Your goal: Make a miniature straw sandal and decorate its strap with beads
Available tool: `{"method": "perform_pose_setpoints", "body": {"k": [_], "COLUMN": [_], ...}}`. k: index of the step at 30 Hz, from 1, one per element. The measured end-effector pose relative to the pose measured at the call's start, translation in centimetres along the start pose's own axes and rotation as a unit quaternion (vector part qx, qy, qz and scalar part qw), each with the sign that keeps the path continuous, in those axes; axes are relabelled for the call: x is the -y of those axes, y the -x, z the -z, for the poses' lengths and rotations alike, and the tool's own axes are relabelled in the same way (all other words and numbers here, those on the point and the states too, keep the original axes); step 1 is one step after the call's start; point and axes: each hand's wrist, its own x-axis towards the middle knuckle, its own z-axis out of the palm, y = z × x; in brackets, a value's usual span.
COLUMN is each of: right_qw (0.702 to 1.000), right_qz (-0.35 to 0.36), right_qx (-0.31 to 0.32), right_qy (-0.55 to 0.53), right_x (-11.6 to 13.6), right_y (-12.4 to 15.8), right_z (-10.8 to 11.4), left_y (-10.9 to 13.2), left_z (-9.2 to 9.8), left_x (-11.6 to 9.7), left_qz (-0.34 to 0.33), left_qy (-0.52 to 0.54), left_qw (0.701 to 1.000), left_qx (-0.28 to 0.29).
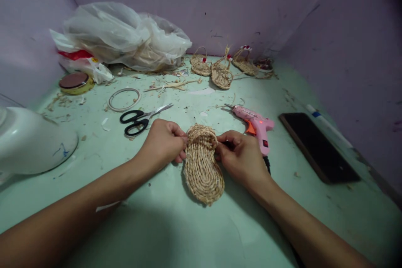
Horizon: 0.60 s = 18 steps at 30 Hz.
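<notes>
A small slipper (203,171) of coiled, braided straw lies in front of me, its sole toward me and a strap band across its far end. My left hand (168,140) pinches its left edge beside the band. On the opposite edge, my right hand (240,153) grips with thumb and forefinger; the other fingers are curled in. Just beyond the right hand rests a pink glue gun (256,123) with an orange trigger and a small red light. Black-handled scissors (141,119) lie spread beyond my left hand.
Finished-looking straw slippers (221,76) stand along the back wall near a large plastic bag (125,35). A tape ring (124,99) and a round tin (75,83) sit at left, with a white lamp-like base (37,142) nearer. At right are a phone (317,146) and a white pen (328,125).
</notes>
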Motion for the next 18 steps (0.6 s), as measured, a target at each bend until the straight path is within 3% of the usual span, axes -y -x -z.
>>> {"method": "perform_pose_setpoints", "body": {"k": [6, 9, 11, 14, 18], "right_qw": [1.000, 0.994, 0.979, 0.952, 0.909], "right_qz": [-0.009, 0.024, 0.043, 0.073, 0.127], "right_qx": [0.013, -0.057, -0.081, -0.013, 0.040], "right_qy": [-0.016, 0.093, 0.183, 0.297, 0.396], "right_x": [0.7, 2.0, 3.3, 5.0, 5.6], "right_y": [0.4, 1.8, 3.2, 5.1, 6.0], "right_z": [0.8, 2.2, 2.5, 1.5, -0.3], "left_y": [-0.2, -0.1, 0.0, 0.2, 0.4], "left_z": [0.8, 2.4, 3.4, 4.0, 3.5], "left_x": [0.3, -0.1, -0.6, -0.9, -0.5], "left_qz": [0.000, -0.042, -0.121, -0.190, -0.167], "left_qy": [-0.044, -0.198, -0.324, -0.399, -0.350], "left_qw": [0.998, 0.977, 0.937, 0.897, 0.914], "left_qx": [0.034, 0.062, 0.049, 0.023, 0.117]}}
